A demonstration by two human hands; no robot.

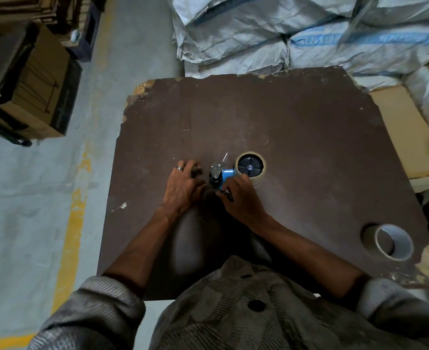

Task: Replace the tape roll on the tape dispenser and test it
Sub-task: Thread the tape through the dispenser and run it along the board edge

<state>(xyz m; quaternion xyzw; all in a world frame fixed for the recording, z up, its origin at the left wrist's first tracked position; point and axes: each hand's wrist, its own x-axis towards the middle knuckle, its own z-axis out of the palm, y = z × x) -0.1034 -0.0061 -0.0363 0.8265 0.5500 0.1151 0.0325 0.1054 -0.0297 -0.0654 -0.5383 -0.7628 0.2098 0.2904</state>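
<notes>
- A dark brown, worn board table (296, 122) with chipped, pale edges stood on a grey concrete floor (31, 198) marked with a yellow painted line (74, 223).
- Beyond the table's far edge lay stacked grey-white woven sacks (309, 34); off its far left corner sat brown cardboard boxes (31, 84).
- Near the table's middle lay a blue-framed hand tape dispenser (227, 174), with a metal plate and a dark roller at its left end.
- A cream tape roll (251, 168) on a black spoked hub sat at the dispenser's right end, so its long axis ran left to right across the table.
- The left hand (183, 186), wearing a ring, rested just left of the dispenser with fingers curled; whether it gripped anything could not be told.
- The right hand (241, 195) was closed on the dispenser's near side, fingertips by the roll.
- A second, grey-cored tape roll (391, 242) lay flat near the table's near right corner, well apart from the dispenser.
</notes>
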